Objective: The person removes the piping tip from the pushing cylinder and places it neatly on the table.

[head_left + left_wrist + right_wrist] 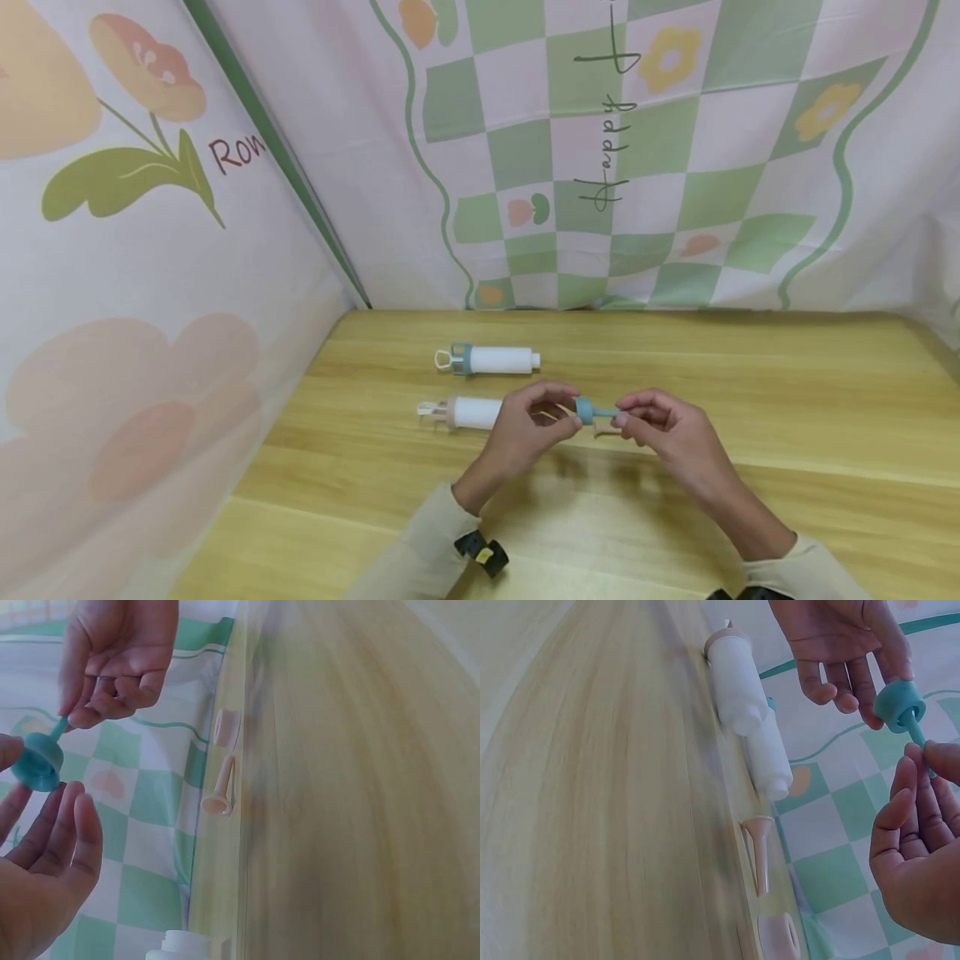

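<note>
In the head view my left hand (523,429) pinches a teal cap (584,410) between thumb and fingers. A thin teal stem (605,412) sticks out of its right side, and my right hand (670,427) grips the stem's end with thumb and fingertips. The left wrist view looks into the hollow, cup-like side of the teal cap (39,763). Both hands are held up over the table. Behind my left hand lies a white bottle (476,413) with a beige end, partly covered by that hand.
A second white bottle (501,360) with a teal end lies farther back on the wooden table (810,392). A pink flared stem piece (760,855) and a pink ring-shaped cap (778,937) lie near each other. Patterned cloth (585,167) hangs behind and at the left.
</note>
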Motion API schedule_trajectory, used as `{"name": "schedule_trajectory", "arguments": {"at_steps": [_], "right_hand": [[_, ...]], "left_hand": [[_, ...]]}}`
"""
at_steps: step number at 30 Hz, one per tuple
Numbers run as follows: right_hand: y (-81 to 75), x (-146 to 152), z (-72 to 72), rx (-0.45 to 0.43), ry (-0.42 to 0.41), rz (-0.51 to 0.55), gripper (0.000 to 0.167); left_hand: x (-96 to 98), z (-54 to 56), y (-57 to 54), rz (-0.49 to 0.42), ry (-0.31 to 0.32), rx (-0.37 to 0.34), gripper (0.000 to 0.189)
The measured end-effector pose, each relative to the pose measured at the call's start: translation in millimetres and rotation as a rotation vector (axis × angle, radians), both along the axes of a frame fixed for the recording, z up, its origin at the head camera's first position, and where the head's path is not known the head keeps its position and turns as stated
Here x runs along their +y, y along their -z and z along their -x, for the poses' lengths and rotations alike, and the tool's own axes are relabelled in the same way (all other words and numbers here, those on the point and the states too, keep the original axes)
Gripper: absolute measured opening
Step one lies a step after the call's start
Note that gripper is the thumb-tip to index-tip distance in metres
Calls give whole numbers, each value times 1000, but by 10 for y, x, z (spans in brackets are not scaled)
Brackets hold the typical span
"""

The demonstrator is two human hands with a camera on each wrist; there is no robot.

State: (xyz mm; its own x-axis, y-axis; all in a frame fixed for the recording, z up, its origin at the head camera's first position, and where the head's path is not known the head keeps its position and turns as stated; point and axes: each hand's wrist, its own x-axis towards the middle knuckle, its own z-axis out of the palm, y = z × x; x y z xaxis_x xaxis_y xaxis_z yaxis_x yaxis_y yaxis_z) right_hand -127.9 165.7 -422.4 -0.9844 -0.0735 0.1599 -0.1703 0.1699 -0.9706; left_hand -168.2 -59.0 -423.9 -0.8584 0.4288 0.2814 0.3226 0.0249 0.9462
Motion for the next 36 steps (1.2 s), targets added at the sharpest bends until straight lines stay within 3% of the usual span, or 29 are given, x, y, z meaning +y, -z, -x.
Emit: {"name": "schedule_trajectory", "arguments": {"at_steps": [6, 14, 36], "right_hand": [[-18, -22, 5, 2, 5, 39, 23], [-33, -37, 10, 0, 3, 9, 24], [-39, -125, 32, -61, -47, 109, 23]], "left_hand": [[3, 2, 10, 7, -5, 21, 28], [14, 2, 28, 6, -11, 37, 28], [10, -22, 58, -65, -6, 6, 28]]}}
